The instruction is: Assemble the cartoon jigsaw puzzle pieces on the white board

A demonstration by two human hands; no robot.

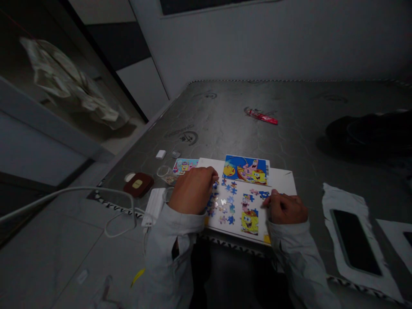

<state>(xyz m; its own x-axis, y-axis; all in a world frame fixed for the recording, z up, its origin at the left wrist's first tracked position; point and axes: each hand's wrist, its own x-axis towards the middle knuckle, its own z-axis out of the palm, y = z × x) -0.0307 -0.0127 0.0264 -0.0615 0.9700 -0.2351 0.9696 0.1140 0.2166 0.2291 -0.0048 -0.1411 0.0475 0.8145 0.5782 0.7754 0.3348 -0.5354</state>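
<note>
A white board [283, 180] lies on a grey mattress [264, 141] in front of me. Several loose blue jigsaw pieces [229, 201] are scattered on it, beside a joined yellow cartoon patch [250, 221]. A cartoon reference picture [246, 169] rests at the board's far edge. My left hand [193, 189] hovers over the pieces at the board's left side, fingers curled down onto them. My right hand [285, 208] rests on the board's right part, fingertips touching a piece near the yellow patch.
A dark phone [354, 240] lies on white paper at the right. Left of the board sit a small picture card [183, 165], a clear cup [165, 174], a brown case [139, 184] and a white charger [153, 206] with cable. A red wrapper [261, 116] lies farther back.
</note>
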